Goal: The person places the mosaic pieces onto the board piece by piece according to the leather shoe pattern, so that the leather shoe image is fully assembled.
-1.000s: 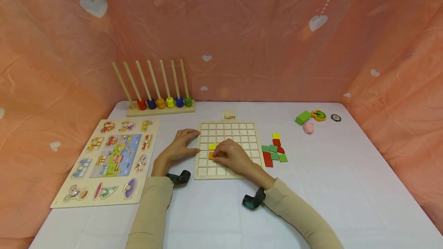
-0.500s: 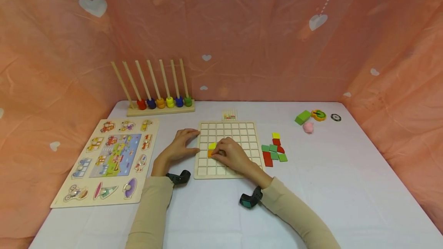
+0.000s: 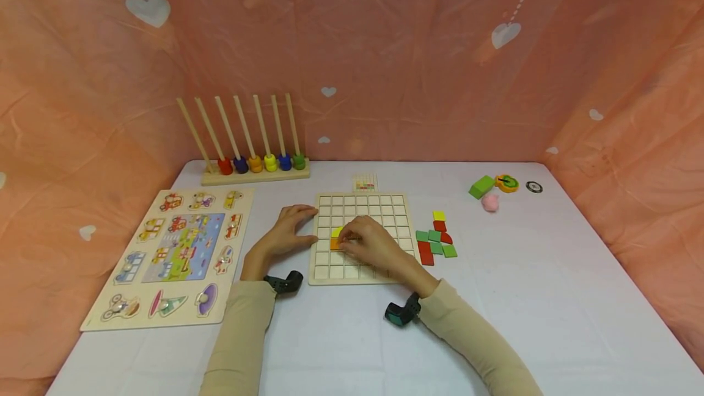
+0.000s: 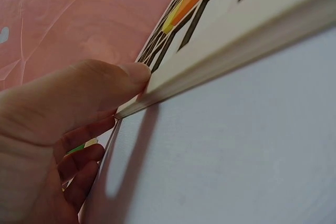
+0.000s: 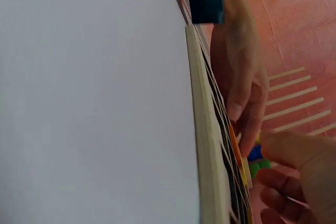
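Note:
A wooden grid board (image 3: 389, 223) lies on the table in the head view. Along its left edge rests my left hand (image 3: 283, 232), thumb and fingers spread apart; the left wrist view shows the thumb (image 4: 128, 77) touching the rim. Over the board's lower middle hovers my right hand (image 3: 374, 246), fingertips at an orange tile (image 3: 334, 243). Just behind that tile sits a yellow tile (image 3: 336, 232), partly covered by the hand. In the right wrist view, a gap parts the thumb and bent fingers of the right hand (image 5: 296, 177), and I see nothing held there.
Red, green and yellow tiles (image 3: 436, 248) lie right of the board, a pattern card (image 3: 365, 182) behind it. Left are a knob puzzle (image 3: 236, 261) and a peg stacker (image 3: 255, 177). Far right are a green block (image 3: 481, 187) and small toys.
The orange tile has shifted slightly up and left into a cell in front of the yellow tile. My right hand has moved a little; my left hand has stayed at the board's edge.

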The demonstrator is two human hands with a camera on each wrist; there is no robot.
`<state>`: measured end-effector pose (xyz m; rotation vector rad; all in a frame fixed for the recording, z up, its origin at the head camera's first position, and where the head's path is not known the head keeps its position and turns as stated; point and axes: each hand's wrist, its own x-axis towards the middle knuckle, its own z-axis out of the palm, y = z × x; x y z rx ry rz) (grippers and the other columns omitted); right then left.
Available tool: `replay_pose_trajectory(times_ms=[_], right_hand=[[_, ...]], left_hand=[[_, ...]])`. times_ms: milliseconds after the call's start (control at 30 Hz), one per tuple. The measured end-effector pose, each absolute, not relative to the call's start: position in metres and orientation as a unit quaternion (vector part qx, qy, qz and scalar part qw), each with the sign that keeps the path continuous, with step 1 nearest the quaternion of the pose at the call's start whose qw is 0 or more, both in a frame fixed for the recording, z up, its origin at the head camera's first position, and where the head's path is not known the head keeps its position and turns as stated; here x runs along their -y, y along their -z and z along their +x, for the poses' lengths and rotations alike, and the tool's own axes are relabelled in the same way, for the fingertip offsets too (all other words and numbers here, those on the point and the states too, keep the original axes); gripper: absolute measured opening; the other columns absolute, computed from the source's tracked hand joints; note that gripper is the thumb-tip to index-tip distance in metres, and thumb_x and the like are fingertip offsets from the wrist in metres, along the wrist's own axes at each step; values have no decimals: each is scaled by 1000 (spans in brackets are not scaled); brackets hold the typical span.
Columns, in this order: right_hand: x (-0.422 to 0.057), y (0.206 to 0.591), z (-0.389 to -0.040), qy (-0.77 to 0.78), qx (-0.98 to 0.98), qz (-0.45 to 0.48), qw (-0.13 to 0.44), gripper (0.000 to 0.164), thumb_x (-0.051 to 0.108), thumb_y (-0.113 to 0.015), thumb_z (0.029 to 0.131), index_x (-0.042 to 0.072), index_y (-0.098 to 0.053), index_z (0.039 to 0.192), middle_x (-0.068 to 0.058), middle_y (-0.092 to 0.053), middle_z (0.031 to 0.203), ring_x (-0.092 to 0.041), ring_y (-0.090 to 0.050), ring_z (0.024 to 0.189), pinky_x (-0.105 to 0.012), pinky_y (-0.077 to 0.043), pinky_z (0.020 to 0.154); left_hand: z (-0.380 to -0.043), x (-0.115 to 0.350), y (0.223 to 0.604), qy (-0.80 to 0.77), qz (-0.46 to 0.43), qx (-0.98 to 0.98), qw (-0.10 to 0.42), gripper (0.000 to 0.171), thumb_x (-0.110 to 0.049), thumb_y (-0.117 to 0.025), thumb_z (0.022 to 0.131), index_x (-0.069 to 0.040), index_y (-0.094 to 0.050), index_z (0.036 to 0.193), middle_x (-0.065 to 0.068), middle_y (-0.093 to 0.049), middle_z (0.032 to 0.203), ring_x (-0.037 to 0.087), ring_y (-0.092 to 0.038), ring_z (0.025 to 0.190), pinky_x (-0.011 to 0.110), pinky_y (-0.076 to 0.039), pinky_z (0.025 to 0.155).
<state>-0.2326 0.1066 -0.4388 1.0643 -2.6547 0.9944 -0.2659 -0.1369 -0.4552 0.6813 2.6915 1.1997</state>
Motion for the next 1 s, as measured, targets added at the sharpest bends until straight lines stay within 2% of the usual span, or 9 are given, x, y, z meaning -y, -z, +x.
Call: replay_pose_trajectory(times_ms=[233, 433, 833, 1000], right_hand=[[-136, 430, -238, -362, 867, 340, 43, 18, 17, -67, 86, 9, -65, 102, -1, -63, 98, -14, -57, 85, -26, -49, 73], [-173, 425, -242, -382, 855, 341, 87, 18, 9, -69, 83, 4, -66, 100, -5, -65, 96, -15, -57, 79, -28, -51, 68], [-235, 420, -249, -373, 887, 221, 162, 19, 7, -70, 82, 1, -66, 100, -11, -64, 92, -23, -57, 82, -37, -51, 68], [-250, 426, -253, -376, 900, 153, 159, 27, 13, -69, 84, 1, -64, 108, -15, -61, 96, -24, -56, 85, -34, -49, 72]], left_hand=[[-265, 137, 456, -400, 221, -888, 59, 62, -17, -73, 78, -4, -49, 134, 13, -39, 139, 30, -23, 130, 51, -19, 109], [-264, 136, 455, -400, 220, -888, 60, 62, -17, -73, 79, -4, -48, 134, 12, -39, 139, 30, -23, 131, 50, -18, 110], [-264, 136, 455, -404, 215, -887, 65, 62, -17, -72, 79, -5, -48, 135, 11, -38, 140, 29, -21, 133, 50, -18, 110], [-264, 136, 454, -407, 214, -886, 66, 62, -17, -72, 79, -5, -48, 135, 11, -38, 141, 29, -21, 133, 49, -18, 110]])
